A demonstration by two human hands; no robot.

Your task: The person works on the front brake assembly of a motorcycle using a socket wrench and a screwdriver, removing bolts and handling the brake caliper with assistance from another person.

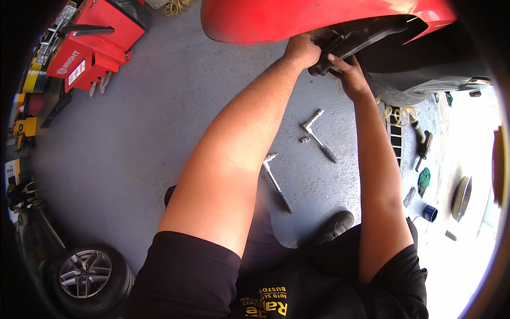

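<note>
Above me hangs a red car body panel (249, 24), with a long black part (340, 50) sticking out from beneath its edge. My left hand (304, 51) is curled at the near end of that part, its fingertips hidden under the panel. My right hand (351, 78) grips the black part from the other side, the thumb lying along it and the other fingers mostly behind. On the floor below lie two ratchet wrenches with dark handles: one ratchet wrench (319, 135) between my forearms, another ratchet wrench (276, 183) nearer me. A small socket (305, 140) lies beside the farther one.
A red machine (101, 42) stands at the far left. Near left lies a wheel (85, 274) with its tyre. To the right are a tyre (396, 95), a coiled yellowish hose (401, 114), an air tool (424, 149), a green cloth (424, 181) and a blue cup (430, 213).
</note>
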